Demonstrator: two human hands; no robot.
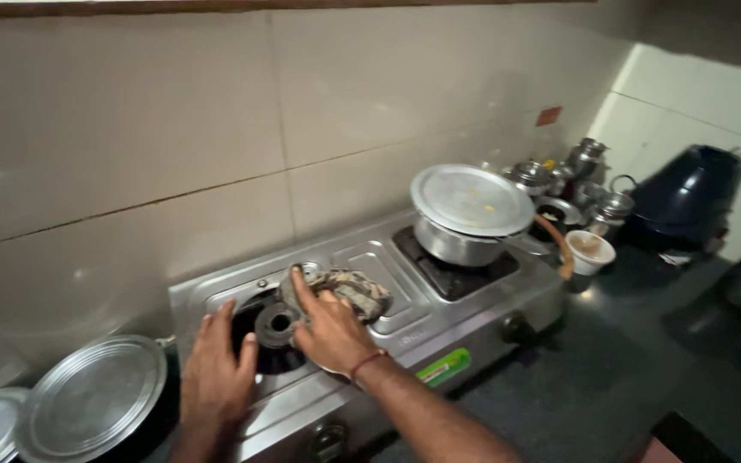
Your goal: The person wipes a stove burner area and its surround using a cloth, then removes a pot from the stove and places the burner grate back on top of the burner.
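While the left hand (216, 364) lies open at the stove (439, 321) edge, the right hand (332, 330) grips a cloth (355, 290).

Brushed steel stove (473, 321), patterned cloth rag (355, 291), glossy wall tiles (130, 111).

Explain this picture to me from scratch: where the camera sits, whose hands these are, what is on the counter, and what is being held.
The single picture comes from a camera on a person's head, looking down at their own bare hands. A steel two-burner gas stove stands on a dark counter against a tiled wall. The left hand rests flat beside the bare left burner. The right hand presses a patterned cloth on the stove top. A lidded pot sits on the right burner. Steel containers and a white cup stand behind; two steel lids lie far left.
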